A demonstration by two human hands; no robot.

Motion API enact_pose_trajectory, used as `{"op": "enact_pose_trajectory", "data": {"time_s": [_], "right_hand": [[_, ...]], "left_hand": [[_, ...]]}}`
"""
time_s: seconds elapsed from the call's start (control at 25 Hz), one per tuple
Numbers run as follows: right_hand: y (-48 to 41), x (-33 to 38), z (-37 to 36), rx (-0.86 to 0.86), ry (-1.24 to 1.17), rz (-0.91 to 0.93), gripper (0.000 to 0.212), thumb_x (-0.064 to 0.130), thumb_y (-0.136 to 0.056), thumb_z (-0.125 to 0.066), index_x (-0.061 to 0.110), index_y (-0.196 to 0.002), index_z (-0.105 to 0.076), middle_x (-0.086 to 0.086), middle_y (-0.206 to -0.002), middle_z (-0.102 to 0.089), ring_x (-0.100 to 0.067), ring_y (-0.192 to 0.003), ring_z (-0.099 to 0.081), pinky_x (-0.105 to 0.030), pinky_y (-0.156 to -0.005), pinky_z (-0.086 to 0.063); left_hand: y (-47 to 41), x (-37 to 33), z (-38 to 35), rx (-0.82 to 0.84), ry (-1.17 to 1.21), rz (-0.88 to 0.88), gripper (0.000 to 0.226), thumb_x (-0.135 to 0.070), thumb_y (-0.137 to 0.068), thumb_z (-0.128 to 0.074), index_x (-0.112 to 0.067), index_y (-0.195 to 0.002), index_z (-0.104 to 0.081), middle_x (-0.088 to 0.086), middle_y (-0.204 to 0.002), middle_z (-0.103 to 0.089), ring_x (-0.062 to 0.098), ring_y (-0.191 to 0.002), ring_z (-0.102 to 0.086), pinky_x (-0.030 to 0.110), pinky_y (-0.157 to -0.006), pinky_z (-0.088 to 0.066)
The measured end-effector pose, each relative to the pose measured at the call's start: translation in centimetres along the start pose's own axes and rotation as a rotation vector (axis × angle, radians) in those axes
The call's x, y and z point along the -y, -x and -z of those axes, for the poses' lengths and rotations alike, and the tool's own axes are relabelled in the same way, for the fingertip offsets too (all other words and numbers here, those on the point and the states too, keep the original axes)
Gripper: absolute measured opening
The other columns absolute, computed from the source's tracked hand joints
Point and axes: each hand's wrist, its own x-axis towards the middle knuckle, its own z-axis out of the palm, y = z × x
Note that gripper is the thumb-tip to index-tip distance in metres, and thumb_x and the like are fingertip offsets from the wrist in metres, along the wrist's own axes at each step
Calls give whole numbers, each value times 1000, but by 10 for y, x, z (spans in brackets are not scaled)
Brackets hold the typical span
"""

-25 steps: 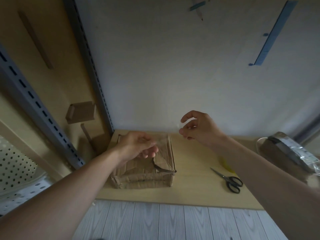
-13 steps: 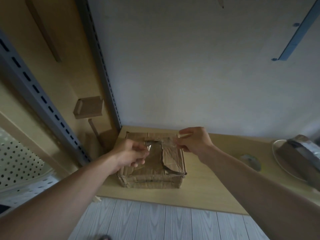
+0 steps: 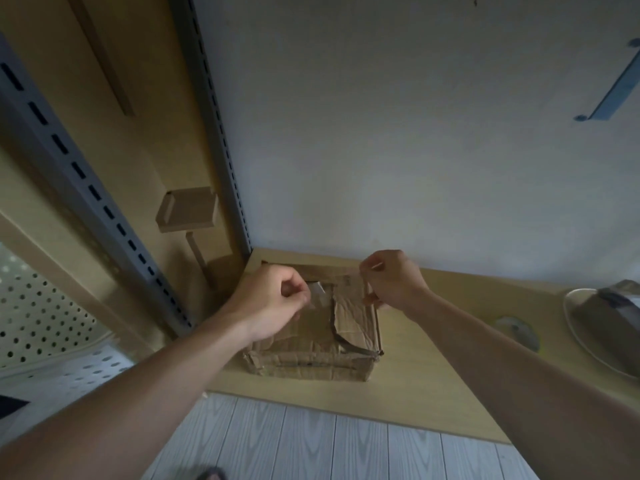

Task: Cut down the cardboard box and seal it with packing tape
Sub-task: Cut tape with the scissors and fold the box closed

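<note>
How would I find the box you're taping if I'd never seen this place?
Find the pale wooden shelf against the white wall, then go to its left corner by the grey metal post. The cardboard box sits there, under the left hand and right hand, which pinch clear tape above it. It is low, brown and crumpled, with a loose flap curling on top.

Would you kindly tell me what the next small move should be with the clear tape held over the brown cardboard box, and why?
Probably lower the strip of clear packing tape onto the crumpled brown cardboard box and press it across the seam. The left hand and right hand pinch its ends over the top, and the raised flap edge looks unsealed.
</note>
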Motion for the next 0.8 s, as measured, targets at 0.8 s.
{"op": "enact_pose_trajectory", "data": {"time_s": [0.8], "right_hand": [[47,-4,-18,459,-367,-296,17,18,-96,-65,6,-83,-67,-3,-60,-67,-12,-48,-62,-23,-44,-49]], "left_hand": [[-94,22,16,425,-368,-279,12,-29,-97,-66,-34,-86,-67,-8,-94,-70,10,-90,-64,37,-91,-52]]}}
